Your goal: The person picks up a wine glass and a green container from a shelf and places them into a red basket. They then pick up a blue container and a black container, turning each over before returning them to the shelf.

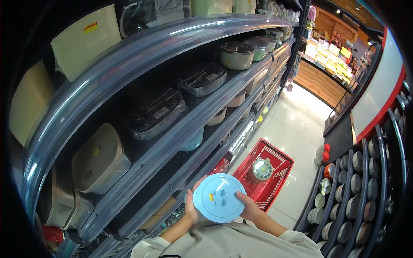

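Note:
Between my two hands is a round light-blue lidded bowl (232, 205), seen from above, with a small yellow sticker and a darker blue pattern on its lid. My left hand (192, 205) grips its left edge. On the opposite edge, my right hand (250, 207) has its thumb resting over the lid. The undersides of the bowl and most of my fingers are hidden. Just beyond the bowl, a red shopping basket (282, 162) stands on the floor, with a round clear-and-green container (262, 170) inside it.
Shelves (172, 124) on the left carry wrapped lunch boxes (159, 112), a lidded pot (236, 55) and a beige container (101, 157). Racks of stacked bowls (355, 182) line the right side. A tiled aisle (297, 124) leads to a lit display counter (329, 60).

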### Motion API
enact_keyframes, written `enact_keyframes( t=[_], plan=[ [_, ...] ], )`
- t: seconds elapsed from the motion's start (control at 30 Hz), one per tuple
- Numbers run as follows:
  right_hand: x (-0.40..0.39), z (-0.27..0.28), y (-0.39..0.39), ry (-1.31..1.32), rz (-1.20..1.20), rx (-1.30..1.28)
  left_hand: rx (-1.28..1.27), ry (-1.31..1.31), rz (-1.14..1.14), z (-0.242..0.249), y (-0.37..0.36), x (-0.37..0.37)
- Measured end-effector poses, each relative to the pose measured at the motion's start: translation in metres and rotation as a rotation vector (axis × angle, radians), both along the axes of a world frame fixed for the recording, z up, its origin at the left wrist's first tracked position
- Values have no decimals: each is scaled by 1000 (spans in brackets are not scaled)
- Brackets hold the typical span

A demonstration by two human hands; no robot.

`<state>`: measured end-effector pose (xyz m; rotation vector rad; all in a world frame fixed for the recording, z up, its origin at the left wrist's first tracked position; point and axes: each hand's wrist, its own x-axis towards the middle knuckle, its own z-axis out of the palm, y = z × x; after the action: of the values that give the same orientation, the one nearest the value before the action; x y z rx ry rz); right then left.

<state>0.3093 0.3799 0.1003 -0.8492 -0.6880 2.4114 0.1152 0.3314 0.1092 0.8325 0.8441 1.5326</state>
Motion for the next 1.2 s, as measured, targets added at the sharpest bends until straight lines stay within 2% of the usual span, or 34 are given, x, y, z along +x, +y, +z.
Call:
enact_keyframes(
  t=[0.17,0.3,0.37,0.7,0.77,0.87,0.93,1.0,1.2],
  plan=[
    [-5,-8,2,6,-49,-126,-53,22,152,-24,-5,2],
    [-12,-3,5,-5,-58,-118,-65,0,256,-45,-8,6],
    [-15,-9,9,-14,-50,-212,-61,-33,312,-53,-10,7],
    [-24,-18,9,-27,-18,-137,-74,53,456,-55,-20,1],
    [-25,-2,9,-85,-9,-155,-117,31,481,-52,-21,-2],
    [-26,-21,10,42,-85,-48,-85,-94,523,-58,-24,-8],
    [-25,-27,10,30,-101,-45,-140,-61,574,-50,-24,-10],
    [-24,-33,9,19,-118,-42,-142,-203,637,-47,-24,-14],
    [-26,-34,6,14,-127,-80,-90,-128,724,-38,-28,-32]
  ],
)
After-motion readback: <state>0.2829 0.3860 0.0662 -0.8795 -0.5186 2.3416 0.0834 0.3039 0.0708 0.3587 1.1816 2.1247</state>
